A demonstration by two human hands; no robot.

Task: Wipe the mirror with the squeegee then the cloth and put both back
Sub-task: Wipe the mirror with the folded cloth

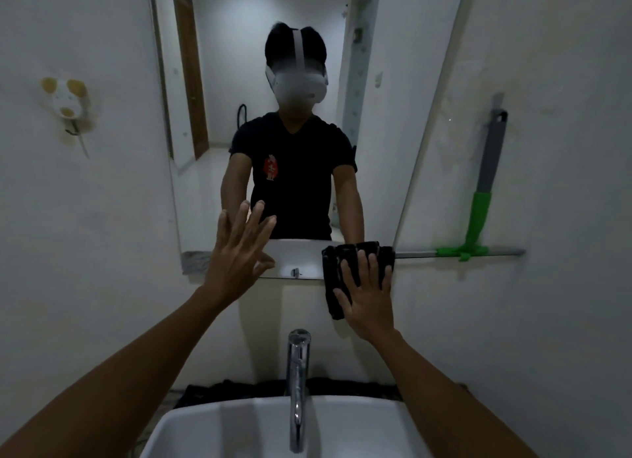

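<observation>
Cloth (345,269) sits flat under my right hand (367,297), at the lower right corner of the mirror (307,190), right of centre in the frame. My fingers are spread and straight over it, pressing it against the glass and the wall just below the mirror's bottom edge; I am not pinching or bunching it. The dark fabric reaches above my fingertips and hangs past my palm on the left.

My left hand (239,252) is at centre left, fingers straight and fanned, holding nothing. I cannot tell whether it touches the glass or hovers just in front.

The squeegee (478,211) hangs on the wall to the right of the mirror, in the right part of the frame, well apart from both hands. Its long axis runs near upright: grey handle at the top, green neck below, blade lying level at the bottom. So I judge the squeegee pass done and the cloth pass under way.

What the coming stroke turns on: nearly all the unwiped glass lies up and to the left of my right hand, so the sweep should go that way.

Writing: a red mark on the reflected black shirt is too blurred to read. I see no other label.

A tap (297,389) and white sink (212,430) sit below, at the bottom centre.
</observation>
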